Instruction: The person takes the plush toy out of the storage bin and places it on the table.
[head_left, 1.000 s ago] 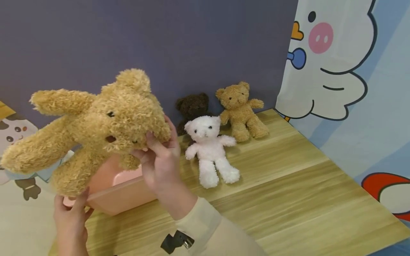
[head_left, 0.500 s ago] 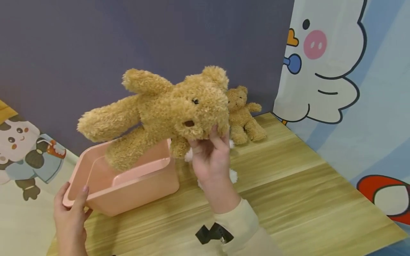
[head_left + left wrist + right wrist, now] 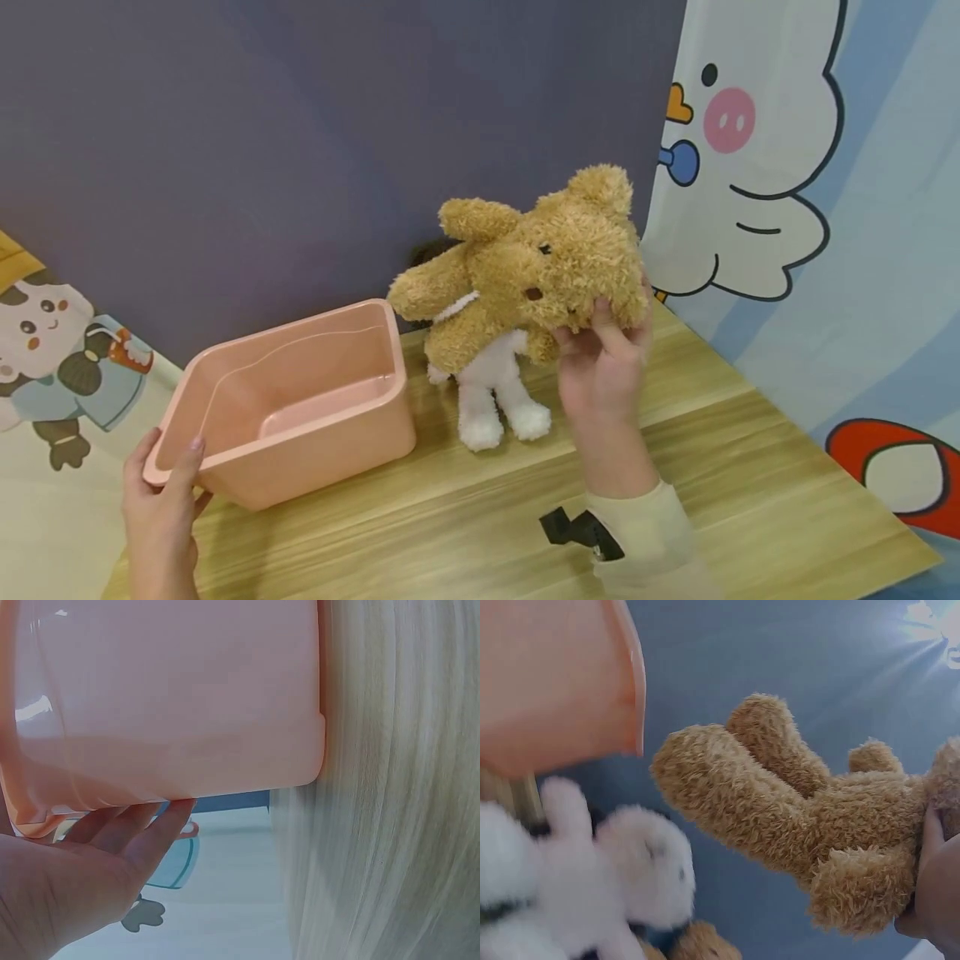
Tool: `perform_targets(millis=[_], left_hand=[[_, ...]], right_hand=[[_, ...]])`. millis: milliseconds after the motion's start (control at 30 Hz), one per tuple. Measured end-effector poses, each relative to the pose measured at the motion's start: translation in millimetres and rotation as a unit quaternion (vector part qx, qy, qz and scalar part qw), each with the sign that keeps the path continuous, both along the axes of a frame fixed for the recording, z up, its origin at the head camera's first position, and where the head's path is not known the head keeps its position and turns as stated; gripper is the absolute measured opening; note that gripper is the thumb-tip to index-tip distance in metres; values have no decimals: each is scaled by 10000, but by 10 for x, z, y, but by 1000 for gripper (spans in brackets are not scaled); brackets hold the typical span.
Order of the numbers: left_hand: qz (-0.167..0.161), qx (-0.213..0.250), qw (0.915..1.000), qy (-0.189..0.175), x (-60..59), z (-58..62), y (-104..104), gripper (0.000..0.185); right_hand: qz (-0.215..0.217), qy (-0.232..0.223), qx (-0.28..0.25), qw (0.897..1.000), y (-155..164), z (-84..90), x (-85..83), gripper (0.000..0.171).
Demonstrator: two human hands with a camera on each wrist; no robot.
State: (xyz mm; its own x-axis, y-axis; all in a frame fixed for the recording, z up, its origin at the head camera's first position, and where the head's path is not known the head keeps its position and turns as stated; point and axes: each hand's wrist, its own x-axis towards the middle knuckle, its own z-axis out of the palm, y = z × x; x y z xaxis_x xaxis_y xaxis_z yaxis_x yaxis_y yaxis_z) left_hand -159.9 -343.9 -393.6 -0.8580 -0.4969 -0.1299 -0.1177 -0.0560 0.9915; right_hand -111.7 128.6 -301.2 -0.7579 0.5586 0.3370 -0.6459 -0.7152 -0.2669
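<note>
My right hand (image 3: 606, 379) grips a large tan teddy bear (image 3: 517, 271) by its head, and the bear lies sideways in the air with its legs to the left. Behind and below it sits a pale pink-white teddy bear (image 3: 491, 379), its head hidden by the tan one in the head view. The right wrist view shows the tan bear's back (image 3: 855, 817) above the others. At the left, my left hand (image 3: 161, 512) holds the near left corner of a pink plastic bin (image 3: 322, 454), thumb over the rim and fingers outside. Nothing lies in the bin.
A sliver of a dark brown bear (image 3: 431, 250) shows behind the held one. Part of a smaller tan bear (image 3: 705, 943) appears in the right wrist view. The wooden table (image 3: 420, 533) meets a dark grey wall (image 3: 300, 150) behind and a cartoon-printed wall (image 3: 892, 275) at right.
My right hand has carried the large tan bear rightward from over the bin to in front of the other bears. The left hand has stayed on the bin's corner.
</note>
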Motion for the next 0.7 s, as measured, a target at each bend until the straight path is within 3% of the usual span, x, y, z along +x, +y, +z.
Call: perform_targets(millis=[300,500,600,700], left_hand=[[49,48,10000,-10,16,-19,-3,75],[59,147,9998,98,26,8,-6,74],[2,164,9998,128,16,23,5,74],[-54,175,9998,97,8,31,31,74]], right_hand=[[-663,-543,863,9926,513,57,226,45],[-765,-849,1570,9810,830,114,376,43],[-670,-862,2256,9681,952,83,412,41],[-644,-977,3139,9422,1057,29,409,41]])
